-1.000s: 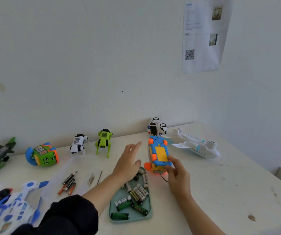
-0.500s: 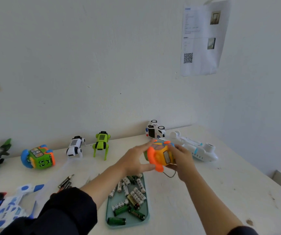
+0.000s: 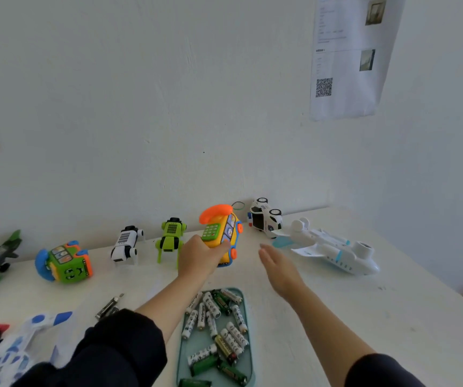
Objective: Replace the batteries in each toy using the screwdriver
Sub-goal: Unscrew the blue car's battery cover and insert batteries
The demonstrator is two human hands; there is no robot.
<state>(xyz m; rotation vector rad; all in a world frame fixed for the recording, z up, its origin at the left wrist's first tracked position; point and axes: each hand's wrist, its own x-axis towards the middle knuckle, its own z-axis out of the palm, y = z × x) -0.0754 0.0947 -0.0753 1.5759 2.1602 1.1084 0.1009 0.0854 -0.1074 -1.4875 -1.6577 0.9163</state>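
My left hand [image 3: 200, 258] grips an orange, yellow and blue toy phone car [image 3: 222, 233] and holds it upright near the wall, its keypad facing me. My right hand [image 3: 277, 268] hovers just to the right of it, fingers straight, holding nothing. A teal tray [image 3: 248, 356] with several batteries lies in front of me between my forearms. Loose small batteries and a thin metal tool [image 3: 110, 305] lie to the left of my left arm. No screwdriver handle is plainly visible.
Along the wall stand a green cube toy [image 3: 65, 262], a white robot dog [image 3: 127, 244], a green robot dog [image 3: 170, 238], a tipped white car [image 3: 265, 217] and a white plane [image 3: 330, 248]. A blue-white toy [image 3: 10, 347] lies at the front left.
The toy phone car went from lying underside-up on the table to being lifted with both hands, then turned upright in my left hand. My right hand has let go and opened.
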